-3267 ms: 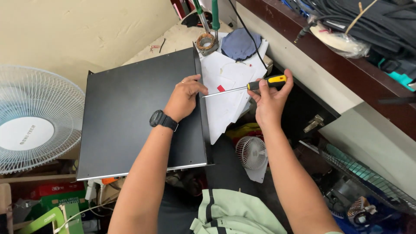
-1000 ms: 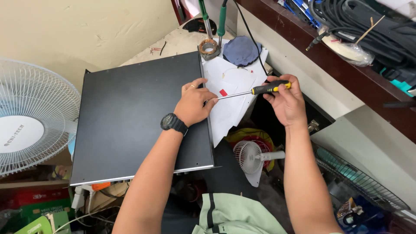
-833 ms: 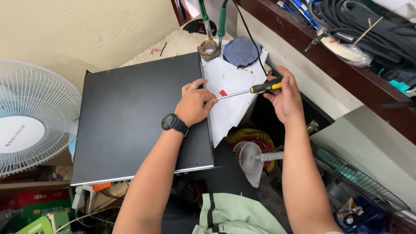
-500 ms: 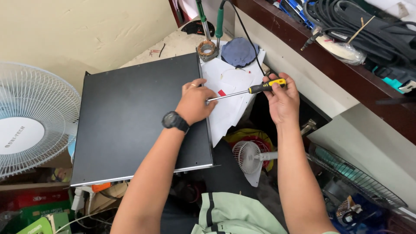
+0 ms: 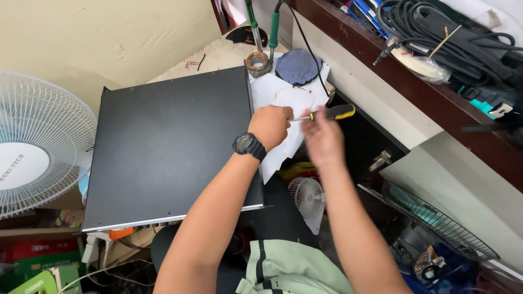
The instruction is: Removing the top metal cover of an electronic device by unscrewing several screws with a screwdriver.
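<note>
A flat black metal case (image 5: 163, 141) lies across my lap and the floor. My left hand (image 5: 269, 126), with a black watch on its wrist, is closed at the case's right edge and grips the shaft of a screwdriver (image 5: 333, 112) that has a yellow and black handle. The screwdriver lies level and points left, over a sheet of white paper (image 5: 283, 95). My right hand (image 5: 322, 139) is blurred just below the handle. Its fingers are loose and off the handle.
A coiled soldering stand (image 5: 257, 62) and a round dark blue pad (image 5: 297, 66) sit beyond the case. A white floor fan (image 5: 32, 147) stands at the left and a small fan (image 5: 305, 193) below my hands. Black cables (image 5: 436, 30) lie on the brown shelf at the right, with a wire fan guard (image 5: 436, 223) below.
My right hand has let go of the screwdriver handle and dropped down and to the left. My left hand stays at the case's edge with the shaft in it.
</note>
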